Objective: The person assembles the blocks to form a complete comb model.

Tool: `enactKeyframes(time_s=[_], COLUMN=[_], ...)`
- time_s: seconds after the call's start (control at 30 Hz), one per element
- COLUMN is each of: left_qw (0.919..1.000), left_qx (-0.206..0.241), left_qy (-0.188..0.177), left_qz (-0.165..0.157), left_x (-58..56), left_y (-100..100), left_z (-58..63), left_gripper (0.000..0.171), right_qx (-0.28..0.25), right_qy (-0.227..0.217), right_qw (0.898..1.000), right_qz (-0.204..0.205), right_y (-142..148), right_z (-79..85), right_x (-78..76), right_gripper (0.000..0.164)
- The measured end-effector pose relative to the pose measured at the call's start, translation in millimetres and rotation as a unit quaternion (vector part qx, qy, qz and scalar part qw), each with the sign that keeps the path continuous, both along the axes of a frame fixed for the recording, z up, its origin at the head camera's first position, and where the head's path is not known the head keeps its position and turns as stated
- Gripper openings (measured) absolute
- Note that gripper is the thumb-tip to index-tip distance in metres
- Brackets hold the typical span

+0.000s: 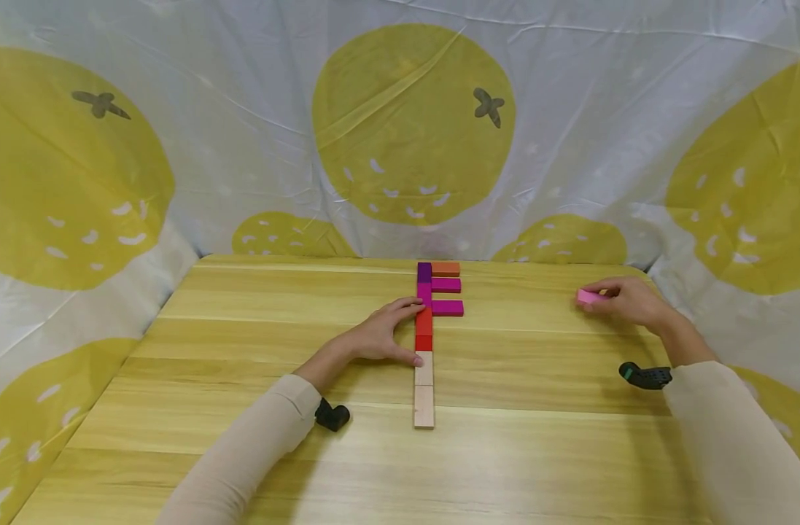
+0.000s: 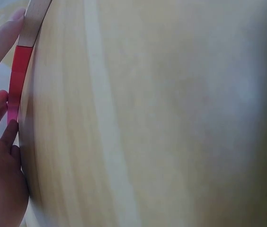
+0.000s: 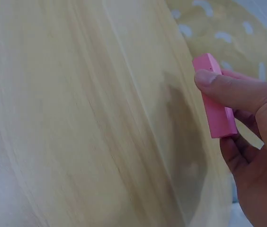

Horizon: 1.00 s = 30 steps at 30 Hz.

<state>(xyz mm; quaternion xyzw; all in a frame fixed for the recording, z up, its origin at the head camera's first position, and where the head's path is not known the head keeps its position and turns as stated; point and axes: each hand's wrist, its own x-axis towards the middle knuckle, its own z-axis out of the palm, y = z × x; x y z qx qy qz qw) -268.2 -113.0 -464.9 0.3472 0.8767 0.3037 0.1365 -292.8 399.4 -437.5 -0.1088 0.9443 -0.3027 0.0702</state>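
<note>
In the head view my right hand (image 1: 629, 300) is at the far right, and its thumb and fingers pinch a pink wooden block (image 3: 214, 111) above the table. My left hand (image 1: 381, 332) is spread along the left side of a column of blocks. Its fingertips touch the column near a magenta block (image 1: 424, 292) and a red block (image 1: 424, 321), while the thumb rests at a plain wood block (image 1: 424, 373). A purple block (image 1: 424, 272) tops the column. An orange block (image 1: 445, 269) and two magenta blocks (image 1: 448, 308) stick out to its right.
The wooden table (image 1: 537, 452) runs back to a white curtain (image 1: 570, 109) printed with yellow fruit. Another plain wood block (image 1: 424, 408) forms the near end of the column. Black wrist devices (image 1: 645, 376) sit at both sleeves.
</note>
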Motion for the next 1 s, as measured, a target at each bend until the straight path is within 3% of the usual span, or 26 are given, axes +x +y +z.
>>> enactKeyframes(time_s=[0.33,1.0], left_qw=[1.0000,1.0000], left_qx=[-0.003,0.003], left_qy=[-0.003,-0.004], left_qz=[0.003,0.004], left_x=[-1.2,-0.6], left_y=[-0.5,0.1], left_z=[-1.8,-2.5], left_gripper=[0.106,0.106], right_qx=[-0.029,-0.056], right_qy=[0.017,0.081], right_qw=[0.999,0.991], right_qz=[0.038,0.087], right_y=[-24.5,-85.7], right_z=[7.5,-5.7], right_x=[2.6,5.0], right_gripper=[0.041,0.036])
